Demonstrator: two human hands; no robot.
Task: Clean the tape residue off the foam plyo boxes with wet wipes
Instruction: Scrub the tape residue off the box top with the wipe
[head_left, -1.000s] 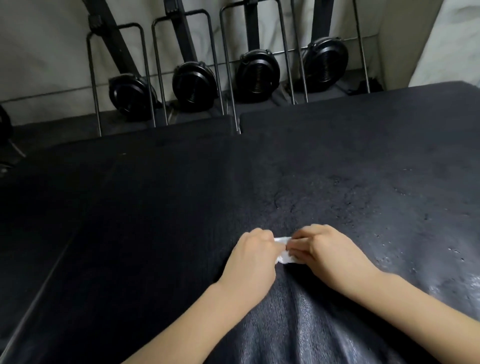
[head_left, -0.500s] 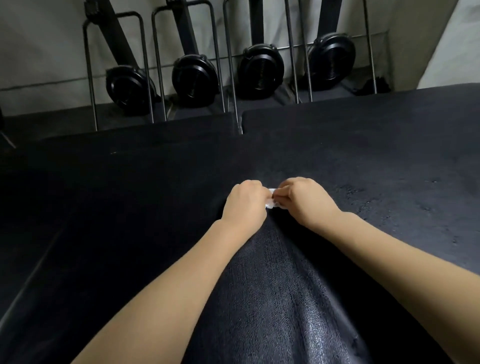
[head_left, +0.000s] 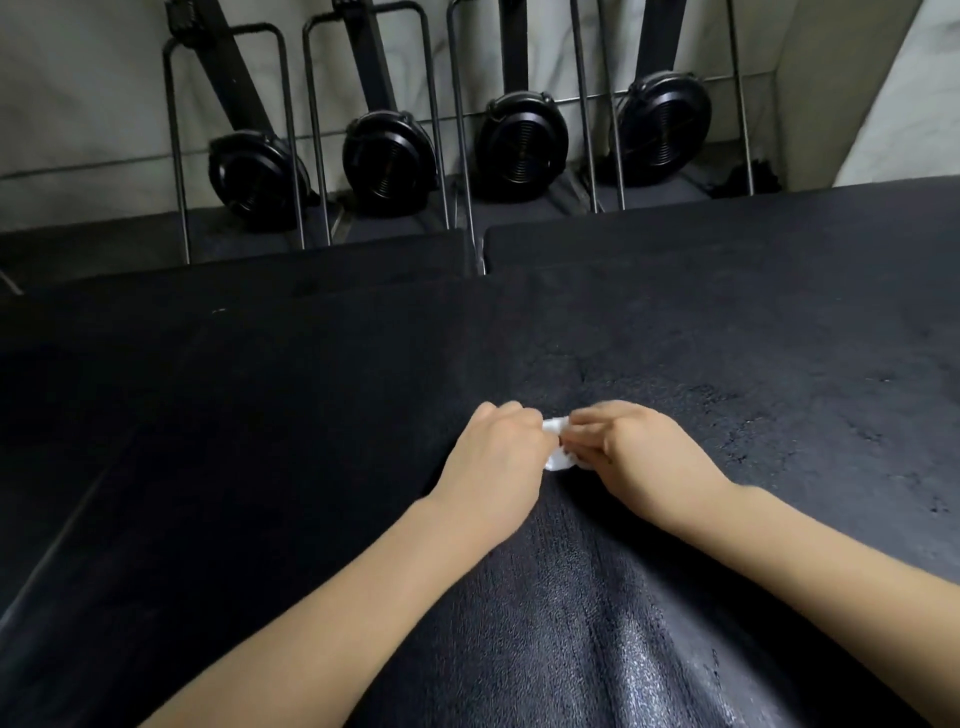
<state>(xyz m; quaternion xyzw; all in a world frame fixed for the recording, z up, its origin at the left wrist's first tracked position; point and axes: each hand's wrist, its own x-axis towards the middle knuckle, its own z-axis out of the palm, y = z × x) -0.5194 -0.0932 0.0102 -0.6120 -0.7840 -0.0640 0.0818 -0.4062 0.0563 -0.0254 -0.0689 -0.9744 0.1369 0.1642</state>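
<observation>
At centre frame, the left hand (head_left: 498, 457) and right hand (head_left: 644, 457) both pinch one white wet wipe (head_left: 558, 457) with curled fingers, bunching it small, probably for firmer scrubbing on the black plyo box (head_left: 727, 353). Two boxes abut; four black fan wheels (head_left: 522, 145) line the top.

Open foam box top (head_left: 675, 322) all round; upright rowers (head_left: 387, 156) beyond far edge.
</observation>
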